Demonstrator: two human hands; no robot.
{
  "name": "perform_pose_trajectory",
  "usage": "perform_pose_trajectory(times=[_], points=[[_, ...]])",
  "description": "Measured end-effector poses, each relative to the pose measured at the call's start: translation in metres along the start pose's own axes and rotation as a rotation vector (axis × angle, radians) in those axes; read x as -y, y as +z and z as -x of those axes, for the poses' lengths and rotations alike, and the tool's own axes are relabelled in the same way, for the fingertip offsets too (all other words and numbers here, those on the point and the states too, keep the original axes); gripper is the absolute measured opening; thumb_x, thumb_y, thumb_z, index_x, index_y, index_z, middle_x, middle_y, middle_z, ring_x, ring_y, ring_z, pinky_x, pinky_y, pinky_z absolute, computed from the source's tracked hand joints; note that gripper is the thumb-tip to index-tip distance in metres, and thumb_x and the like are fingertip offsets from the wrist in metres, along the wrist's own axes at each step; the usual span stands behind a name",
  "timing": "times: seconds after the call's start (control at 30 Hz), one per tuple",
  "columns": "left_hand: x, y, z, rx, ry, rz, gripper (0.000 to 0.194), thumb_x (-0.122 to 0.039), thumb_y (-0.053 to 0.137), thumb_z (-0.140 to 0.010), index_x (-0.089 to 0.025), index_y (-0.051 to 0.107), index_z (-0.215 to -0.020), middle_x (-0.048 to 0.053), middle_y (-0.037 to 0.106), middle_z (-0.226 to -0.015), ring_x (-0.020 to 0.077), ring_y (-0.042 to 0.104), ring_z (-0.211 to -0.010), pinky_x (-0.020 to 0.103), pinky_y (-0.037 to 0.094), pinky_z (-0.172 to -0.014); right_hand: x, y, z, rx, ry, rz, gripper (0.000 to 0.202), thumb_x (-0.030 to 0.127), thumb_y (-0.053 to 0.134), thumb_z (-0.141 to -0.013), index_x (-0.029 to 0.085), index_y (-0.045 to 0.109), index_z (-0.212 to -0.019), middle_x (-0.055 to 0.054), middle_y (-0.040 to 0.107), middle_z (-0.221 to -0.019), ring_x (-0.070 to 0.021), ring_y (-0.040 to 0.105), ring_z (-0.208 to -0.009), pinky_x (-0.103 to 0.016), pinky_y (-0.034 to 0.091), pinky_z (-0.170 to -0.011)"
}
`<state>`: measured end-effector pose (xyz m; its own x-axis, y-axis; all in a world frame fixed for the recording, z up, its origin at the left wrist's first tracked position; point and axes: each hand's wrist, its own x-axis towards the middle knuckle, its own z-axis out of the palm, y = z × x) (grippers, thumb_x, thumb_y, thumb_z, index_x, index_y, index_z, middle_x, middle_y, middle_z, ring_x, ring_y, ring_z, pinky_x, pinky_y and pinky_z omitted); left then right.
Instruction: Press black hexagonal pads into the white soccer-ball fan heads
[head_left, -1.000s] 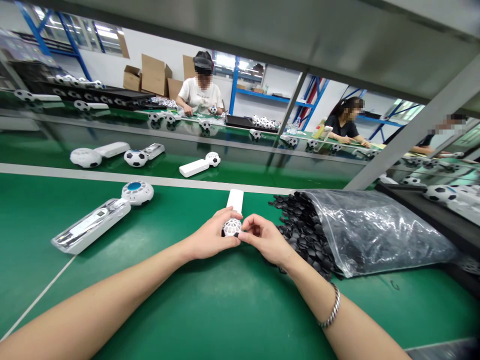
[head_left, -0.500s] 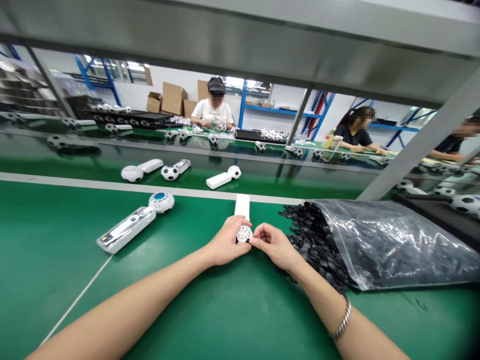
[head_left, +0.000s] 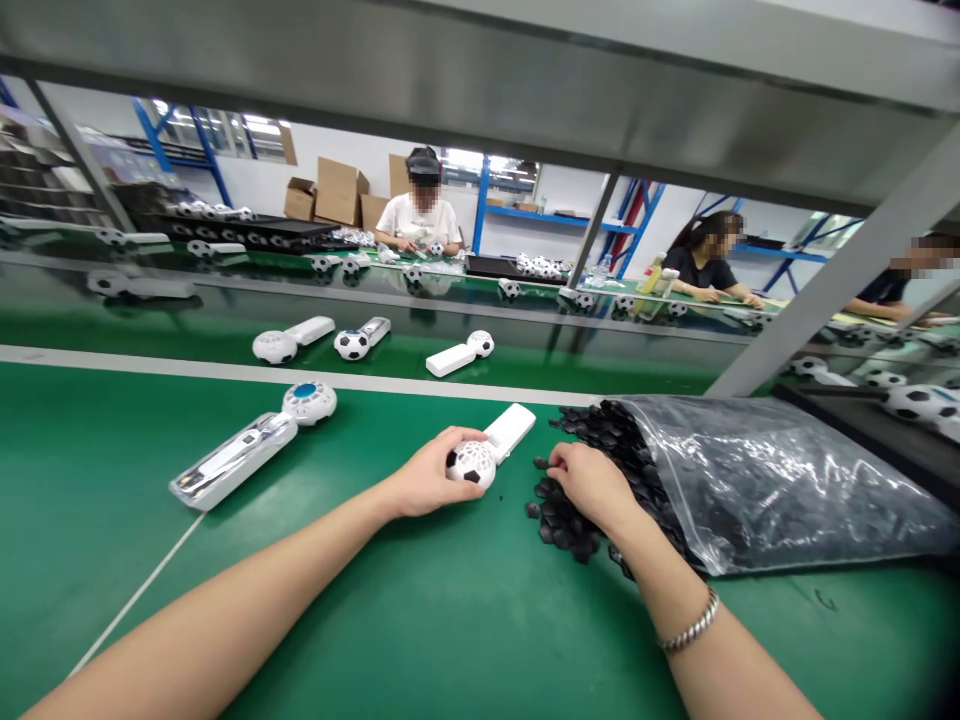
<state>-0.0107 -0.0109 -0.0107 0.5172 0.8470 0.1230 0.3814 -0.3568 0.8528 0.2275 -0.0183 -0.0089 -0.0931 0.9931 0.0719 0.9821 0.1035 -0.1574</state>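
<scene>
Your left hand [head_left: 433, 476] wraps thumb and fingers around the football-patterned head of a white device [head_left: 477, 464], just ahead of you; its long axis runs from that head away and to your right along the handle. Your right hand [head_left: 594, 487], well apart from that head, reaches with bent fingers into the loose black pieces [head_left: 568, 527] on the device's right; whether it pinches one, you cannot tell. The green bench [head_left: 405, 620] lies under both, with a clear plastic bag [head_left: 780, 490] beyond the right hand. Farther off, co-workers sit behind more football-headed devices [head_left: 351, 345].
</scene>
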Motion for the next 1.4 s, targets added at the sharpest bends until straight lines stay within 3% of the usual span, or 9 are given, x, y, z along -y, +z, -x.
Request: perform_pose_trajectory(times=[0.2,0.33,0.47,0.6,0.73,0.93,1.03,1.13,1.4], points=[[0.0,0.002,-0.002,-0.052,-0.04,-0.073,0.058,-0.04,0.069,-0.061,-0.023,0.047,-0.112,0.005,0.047,-0.107,0.0229,0.048,-0.099,0.036,0.038,-0.088,0.001,-0.007,0.003,0.049,0.027,0.003,0.006,0.025,0.061,-0.072,0.022,0.059,-0.076,-0.004,0.062,-0.077,-0.0191,0.057,-0.069,-0.026,0.031,-0.053],[0.001,0.002,-0.003,-0.03,-0.031,-0.054,0.054,-0.038,0.066,-0.065,-0.024,0.047,-0.113,0.004,0.048,-0.106,0.0211,0.05,-0.094,0.035,0.039,-0.086,0.007,-0.011,0.007,0.044,0.027,-0.052,0.006,0.028,0.055,-0.076,0.023,0.057,-0.077,-0.003,0.061,-0.068,-0.0188,0.056,-0.064,-0.025,0.029,-0.051],[0.004,0.0,-0.003,-0.001,-0.032,-0.028,0.054,-0.034,0.064,-0.066,-0.025,0.045,-0.115,0.003,0.05,-0.106,0.0213,0.051,-0.093,0.036,0.04,-0.085,0.012,-0.013,0.007,0.081,-0.062,-0.313,0.006,0.024,0.051,-0.078,0.021,0.055,-0.075,0.002,0.058,-0.059,-0.0128,0.055,-0.055,-0.022,0.034,-0.054],[0.005,-0.001,-0.004,-0.01,-0.029,-0.032,0.054,-0.033,0.064,-0.066,-0.024,0.045,-0.116,0.004,0.05,-0.106,0.0212,0.051,-0.092,0.036,0.04,-0.084,0.017,-0.01,0.005,0.098,-0.082,-0.647,0.016,0.032,0.051,-0.079,0.018,0.056,-0.073,0.002,0.058,-0.06,-0.0105,0.056,-0.053,-0.021,0.04,-0.056],[0.007,0.0,-0.004,-0.014,-0.016,-0.032,0.054,-0.033,0.064,-0.065,-0.025,0.046,-0.115,0.003,0.051,-0.105,0.0213,0.051,-0.094,0.035,0.041,-0.083,0.022,-0.003,0.005,0.17,-0.099,-0.9,0.023,0.032,0.064,-0.068,0.016,0.06,-0.085,-0.001,0.061,-0.07,-0.0127,0.059,-0.064,-0.023,0.045,-0.059],[0.009,-0.002,-0.004,0.016,-0.001,0.008,0.054,-0.031,0.064,-0.065,-0.025,0.045,-0.115,0.003,0.05,-0.109,0.0208,0.051,-0.096,0.033,0.041,-0.085,0.031,-0.001,0.008,-0.096,-0.315,-0.766,0.009,0.025,0.06,-0.074,0.018,0.065,-0.075,-0.002,0.062,-0.082,-0.0129,0.056,-0.077,-0.023,0.043,-0.068],[0.01,-0.003,-0.004,0.054,0.004,0.051,0.055,-0.028,0.063,-0.065,-0.025,0.044,-0.117,0.003,0.049,-0.112,0.0197,0.052,-0.095,0.032,0.042,-0.084,0.034,-0.001,0.01,-0.104,-0.324,-0.777,0.015,0.026,0.057,-0.077,0.019,0.063,-0.089,0.0,0.062,-0.077,-0.0115,0.056,-0.068,-0.023,0.044,-0.065],[0.009,-0.005,-0.004,0.07,0.007,0.061,0.055,-0.028,0.063,-0.066,-0.025,0.043,-0.117,0.003,0.049,-0.113,0.0195,0.052,-0.095,0.031,0.042,-0.084,0.035,0.0,0.01,-0.146,-0.359,-0.717,0.021,0.024,0.056,-0.078,0.02,0.061,-0.099,-0.001,0.063,-0.083,-0.0128,0.057,-0.075,-0.025,0.044,-0.072],[0.002,-0.001,-0.002,0.015,0.015,-0.054,0.052,-0.024,0.06,-0.066,-0.025,0.045,-0.116,0.002,0.049,-0.111,0.0203,0.051,-0.097,0.032,0.04,-0.086,0.037,0.003,0.011,-0.159,-0.407,-0.688,0.01,0.018,0.054,-0.079,0.02,0.063,-0.083,-0.002,0.059,-0.082,-0.013,0.055,-0.078,-0.025,0.043,-0.072]])
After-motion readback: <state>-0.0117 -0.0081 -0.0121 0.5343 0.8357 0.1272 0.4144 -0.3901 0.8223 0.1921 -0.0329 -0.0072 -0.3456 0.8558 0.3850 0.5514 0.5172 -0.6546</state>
